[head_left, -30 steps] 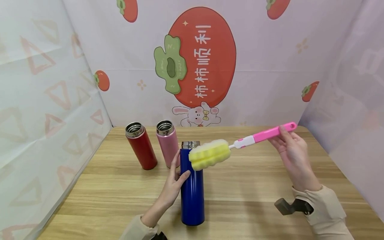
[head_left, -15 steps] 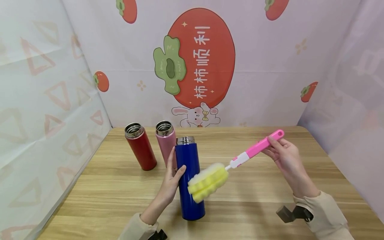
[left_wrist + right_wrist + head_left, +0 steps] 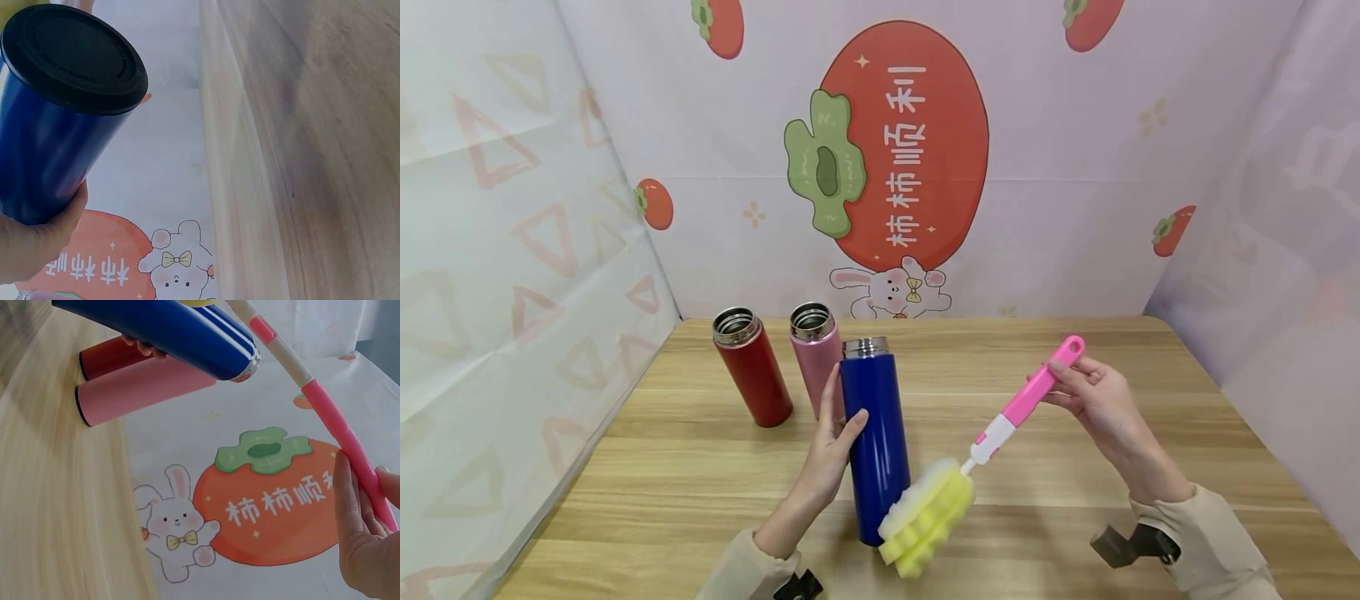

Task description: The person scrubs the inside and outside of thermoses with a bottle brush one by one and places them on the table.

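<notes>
My left hand [image 3: 829, 454] grips a blue bottle [image 3: 880, 442] round its side, thumb in front. The bottle hangs above the table with its steel mouth [image 3: 865, 347] uncapped and leaning slightly left; its black base [image 3: 75, 57] shows in the left wrist view. By its pink handle, a sponge bottle brush [image 3: 1033, 396] is pinched between the thumb and fingers of my right hand [image 3: 1101, 408]. The yellow and white sponge head [image 3: 927, 518] points down and left, in front of the bottle's lower end. Whether sponge and bottle touch, I cannot tell.
A red bottle [image 3: 752, 371] and a pink bottle [image 3: 815, 354] stand uncapped at the back left of the wooden table [image 3: 700, 500]. The blue bottle partly covers the pink one in the head view. A printed cloth [image 3: 1037, 167] hangs behind the table.
The brush's sponge head has swung down from the blue bottle's upper part to its lower end. My right hand has moved left and down a little. The blue bottle has risen slightly and tilted left.
</notes>
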